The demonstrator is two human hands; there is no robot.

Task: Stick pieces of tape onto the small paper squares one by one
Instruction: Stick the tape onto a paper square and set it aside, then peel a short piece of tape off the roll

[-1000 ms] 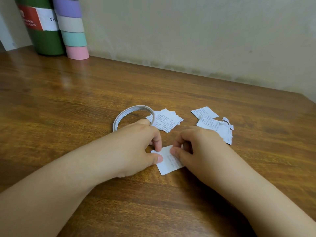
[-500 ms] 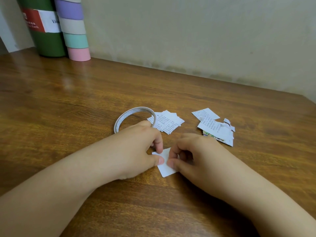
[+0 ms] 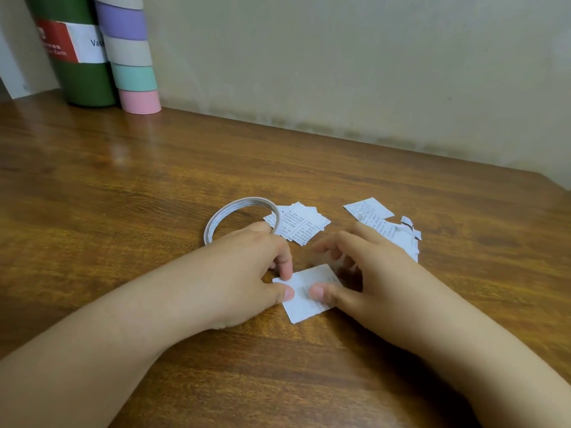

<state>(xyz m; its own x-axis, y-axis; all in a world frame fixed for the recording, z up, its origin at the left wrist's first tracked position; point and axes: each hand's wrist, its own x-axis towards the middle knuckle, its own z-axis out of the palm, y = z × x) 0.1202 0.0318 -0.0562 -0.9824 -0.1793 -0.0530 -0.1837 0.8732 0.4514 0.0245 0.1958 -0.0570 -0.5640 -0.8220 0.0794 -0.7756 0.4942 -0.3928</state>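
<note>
Right at the centre, the left hand (image 3: 247,273) has its grip pressed down on a small white printed paper square (image 3: 306,301) lying flat on the brown wooden bench (image 3: 123,186): thumb on the square's left side, a curled finger tip on its far left corner. Opposite it, the right hand (image 3: 367,276) lays its thumb flat on the square's right half, while its other fingers are spread loose and lifted above the paper, a little blurred. Whether a piece of tape lies under those thumbs, I cannot tell.

Just beyond the left knuckles stands a thin, nearly used-up ring of white tape (image 3: 239,216), leaning against the hand. Touching its right side is a fanned stack of printed paper squares (image 3: 301,223). Farther right, behind the right hand, a second loose heap of printed paper pieces (image 3: 380,220) lies scattered.

Well apart, at the far left corner by the wall, a dark green cylinder with a red and white label (image 3: 77,60) stands beside a tall tube banded purple, beige, mint and pink (image 3: 131,57).
</note>
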